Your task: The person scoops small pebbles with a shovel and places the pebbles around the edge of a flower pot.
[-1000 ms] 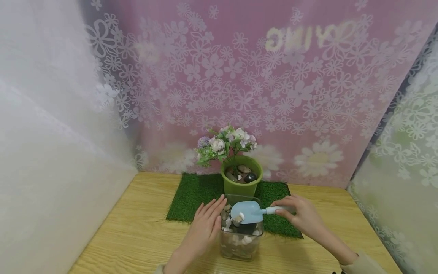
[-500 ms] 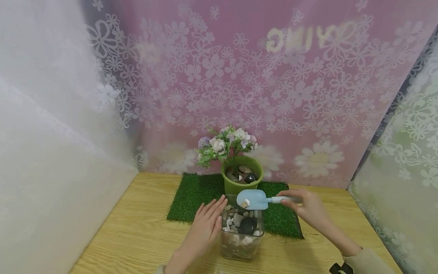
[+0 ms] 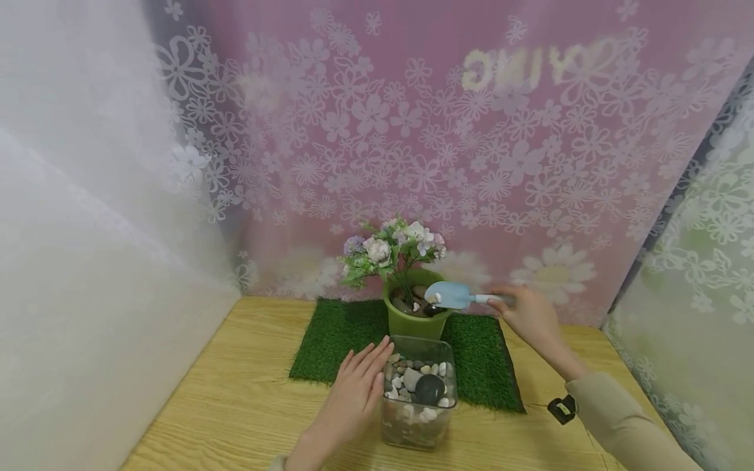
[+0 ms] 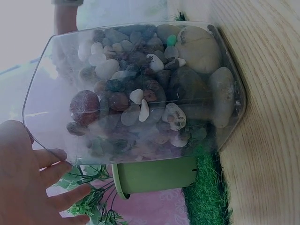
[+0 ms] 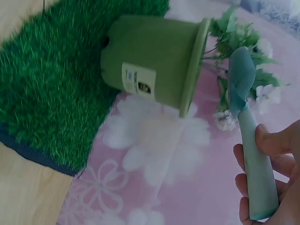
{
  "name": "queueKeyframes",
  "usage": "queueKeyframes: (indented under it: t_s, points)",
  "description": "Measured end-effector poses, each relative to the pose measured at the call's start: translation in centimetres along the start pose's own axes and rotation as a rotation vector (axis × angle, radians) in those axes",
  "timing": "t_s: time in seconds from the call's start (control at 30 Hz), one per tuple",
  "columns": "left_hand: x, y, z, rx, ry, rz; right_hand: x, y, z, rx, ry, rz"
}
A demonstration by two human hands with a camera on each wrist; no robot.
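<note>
My right hand (image 3: 528, 316) grips the pale handle of a small light-blue garden trowel (image 3: 449, 295). A few pebbles lie on its blade, which hovers over the right part of the green flower pot (image 3: 415, 325). In the right wrist view, thumb and fingers wrap the trowel's handle (image 5: 257, 168). White and purple flowers (image 3: 377, 252) stand in the pot among stones. My left hand (image 3: 353, 390) rests with straight fingers against the left side of a clear container (image 3: 415, 425). Mixed pebbles and a large black stone (image 3: 430, 390) fill its lower part.
Beneath the pot lies a green artificial-grass mat (image 3: 338, 340) on the wooden table (image 3: 235, 392). A pink floral curtain (image 3: 377, 163) hangs behind, and pale sheets (image 3: 106, 261) close off both sides. A black band (image 3: 562, 409) shows by the right sleeve.
From above the clear container, my right hand has lifted the trowel up and away to over the flower pot, pebbles still on the blade. The left hand has stayed at the container.
</note>
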State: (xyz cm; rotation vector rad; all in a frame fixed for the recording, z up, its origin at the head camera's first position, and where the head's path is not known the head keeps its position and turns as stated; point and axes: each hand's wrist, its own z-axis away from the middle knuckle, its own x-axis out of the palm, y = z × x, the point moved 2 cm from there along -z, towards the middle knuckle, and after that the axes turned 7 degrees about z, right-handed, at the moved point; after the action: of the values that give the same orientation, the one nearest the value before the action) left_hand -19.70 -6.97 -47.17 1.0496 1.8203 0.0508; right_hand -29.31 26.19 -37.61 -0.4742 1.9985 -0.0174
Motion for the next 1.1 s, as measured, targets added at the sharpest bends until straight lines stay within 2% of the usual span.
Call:
queueKeyframes:
  t_s: [0.13, 0.27, 0.47, 0.67, 0.8, 0.97, 1.1]
  points:
    - [0.0, -0.1, 0.0, -0.006, -0.006, 0.017, 1.4, 0.4, -1.6, -0.011, 0.018, 0.075]
    - [0.1, 0.0, 0.1, -0.004, -0.01, 0.025, 3.1, 0.7, -3.0, -0.052, 0.098, 0.16]
    - [0.1, 0.0, 0.1, 0.006, 0.001, 0.009, 5.5, 0.2, -4.7, -0.16, 0.225, 0.26]
    - [0.0, 0.0, 0.0, -0.009, -0.002, 0.015, 6.5, -1.3, -6.0, -0.306, 0.362, 0.392]
    - [0.0, 0.0, -0.1, -0.016, -0.011, 0.017, 6.4, -1.9, -6.3, -0.333, 0.412, 0.461]
    - [0.0, 0.0, 0.0, -0.005, 0.009, -0.006, 5.6, -2.1, -6.2, -0.312, 0.45, 0.445]
    - [0.1, 0.0, 0.0, 0.001, 0.018, -0.01, 4.4, -2.0, -5.6, -0.272, 0.417, 0.336]
